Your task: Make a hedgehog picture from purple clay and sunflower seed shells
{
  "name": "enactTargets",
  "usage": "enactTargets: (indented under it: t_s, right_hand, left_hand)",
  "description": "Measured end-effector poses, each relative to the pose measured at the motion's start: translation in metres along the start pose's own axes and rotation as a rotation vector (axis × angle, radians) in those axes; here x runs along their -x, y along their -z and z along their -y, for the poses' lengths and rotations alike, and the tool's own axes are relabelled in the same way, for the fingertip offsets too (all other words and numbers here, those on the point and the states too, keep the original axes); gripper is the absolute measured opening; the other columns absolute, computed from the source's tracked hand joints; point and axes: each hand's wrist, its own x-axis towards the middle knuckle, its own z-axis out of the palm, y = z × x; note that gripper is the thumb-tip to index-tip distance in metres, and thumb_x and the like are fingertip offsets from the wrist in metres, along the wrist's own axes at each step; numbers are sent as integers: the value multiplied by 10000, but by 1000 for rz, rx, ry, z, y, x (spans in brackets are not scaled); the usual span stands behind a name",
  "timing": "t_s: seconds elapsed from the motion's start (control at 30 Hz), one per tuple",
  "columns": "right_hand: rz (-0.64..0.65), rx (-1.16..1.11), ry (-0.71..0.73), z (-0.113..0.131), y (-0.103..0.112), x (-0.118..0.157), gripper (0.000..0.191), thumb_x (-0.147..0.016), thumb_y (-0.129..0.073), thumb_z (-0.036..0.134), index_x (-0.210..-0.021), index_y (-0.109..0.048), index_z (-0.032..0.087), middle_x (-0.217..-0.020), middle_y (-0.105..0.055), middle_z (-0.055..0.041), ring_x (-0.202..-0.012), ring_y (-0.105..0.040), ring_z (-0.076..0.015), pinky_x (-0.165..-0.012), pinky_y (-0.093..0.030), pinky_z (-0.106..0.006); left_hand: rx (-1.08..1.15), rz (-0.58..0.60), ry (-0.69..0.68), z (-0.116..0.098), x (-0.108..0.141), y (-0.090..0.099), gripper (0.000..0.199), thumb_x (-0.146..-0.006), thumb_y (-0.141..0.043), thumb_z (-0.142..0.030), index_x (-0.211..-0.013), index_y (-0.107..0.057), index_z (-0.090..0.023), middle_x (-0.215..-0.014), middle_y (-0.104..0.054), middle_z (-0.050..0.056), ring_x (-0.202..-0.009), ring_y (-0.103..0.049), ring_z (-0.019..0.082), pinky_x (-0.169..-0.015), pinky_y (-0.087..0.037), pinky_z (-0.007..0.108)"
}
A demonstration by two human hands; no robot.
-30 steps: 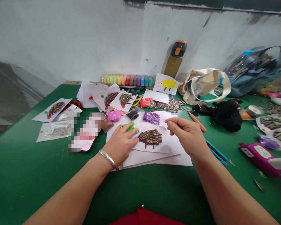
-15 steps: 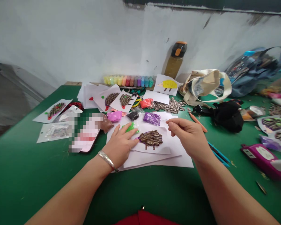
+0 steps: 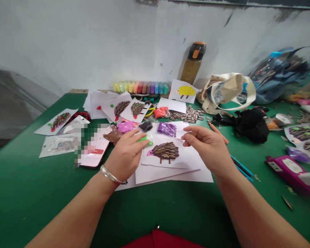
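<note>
A hedgehog picture [image 3: 166, 151] lies on stacked white paper [image 3: 174, 177] in front of me. Its body is of striped sunflower seeds, with a pink head and brown legs. My left hand [image 3: 126, 151] is raised just left of it, fingers stretched out and holding nothing. Under its fingertips shows a bag of green clay [image 3: 144, 139]. On the other side my right hand [image 3: 208, 146] hovers above the paper's right part, thumb and index finger pinched together. Whether something small is between them I cannot make out. Beyond the picture sits a bag of purple clay [image 3: 167, 129].
Sunflower seeds [image 3: 188, 114] are heaped behind the papers. A phone [image 3: 96, 151] lies left, with brown clay [image 3: 113, 135] beside it. To the right are an orange pen-like tool [image 3: 218, 132], blue tools [image 3: 241, 168] and a magenta case [image 3: 291, 174]. A bottle [image 3: 193, 63] stands by the wall.
My left hand has lifted off the hedgehog picture and drawn left, uncovering its pink head. The right hand stays pinched in nearly the same place.
</note>
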Motion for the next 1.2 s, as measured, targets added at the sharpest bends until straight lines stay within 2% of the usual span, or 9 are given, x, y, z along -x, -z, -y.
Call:
enactTargets:
  t_s: [0.13,0.27,0.4,0.63,0.7,0.8,0.9,1.07,1.2]
  right_hand:
    - [50,-61,1,-5,-2,0,227,-869,-604,362,-978,-698,187,-858,-721,-55,-762,-699,-194,-744,-555,-365]
    - [70,-124,-17,-8,-5,-2,252,-894,-561,401,-970,-662,183,-934,-709,-65,-737,-698,-177,-714,-566,-351]
    - [57,-74,14,-5,-4,-1,215,-879,-582,384,-859,-648,180,-813,-698,-44,-677,-662,-150,-651,-541,-298]
    - [30,96,53,4,-2,3,274,-843,-617,405,-675,-631,190,-590,-578,12,-530,-506,-105,-498,-395,-246]
    - [17,124,66,5,-3,4,241,-828,-631,396,-697,-659,196,-579,-557,13,-540,-493,-113,-499,-388,-253]
    - [29,71,60,3,-5,5,144,-799,-659,333,-856,-699,207,-664,-613,2,-611,-561,-142,-557,-441,-272]
    - [60,9,43,-1,-7,5,187,-821,-628,293,-977,-684,206,-749,-663,-10,-678,-627,-158,-664,-501,-307]
    - [90,-20,32,-2,-8,4,189,-879,-551,295,-954,-686,185,-867,-701,-40,-684,-650,-148,-695,-519,-322]
    - [76,23,48,3,-11,5,106,-838,-621,275,-843,-681,188,-673,-630,11,-617,-594,-131,-610,-470,-284]
  left_hand:
    - [45,-113,53,-1,-1,1,319,-892,-465,-109,-1078,-710,-190,-1147,-705,79,-1180,-591,250,-1042,-478,472]
    - [74,-151,90,0,-1,-2,304,-895,-467,-124,-1051,-718,-193,-1104,-723,70,-1097,-642,227,-1012,-507,450]
    - [86,-186,96,0,-2,-4,291,-886,-477,-119,-1031,-724,-176,-1077,-731,67,-1058,-661,211,-1002,-515,399]
    - [97,-192,120,0,-1,-4,289,-882,-473,-130,-1007,-728,-180,-1055,-739,54,-1019,-676,204,-971,-528,381]
    - [108,-206,142,0,-1,-4,284,-881,-477,-135,-1001,-729,-187,-1053,-741,43,-1016,-678,195,-975,-525,362]
    - [127,-225,178,-1,-1,-4,280,-874,-489,-138,-1006,-730,-192,-1054,-742,29,-1004,-682,186,-974,-524,341]
    - [143,-228,190,-3,-1,-3,279,-868,-497,-138,-1006,-735,-183,-1045,-746,31,-987,-687,184,-965,-526,327]
    - [156,-225,221,-5,-1,-1,284,-866,-498,-147,-1001,-745,-183,-1038,-749,35,-978,-689,185,-958,-525,312]
    - [216,-233,222,-10,-2,1,270,-865,-513,-159,-993,-750,-168,-1026,-752,49,-972,-689,186,-952,-521,309]
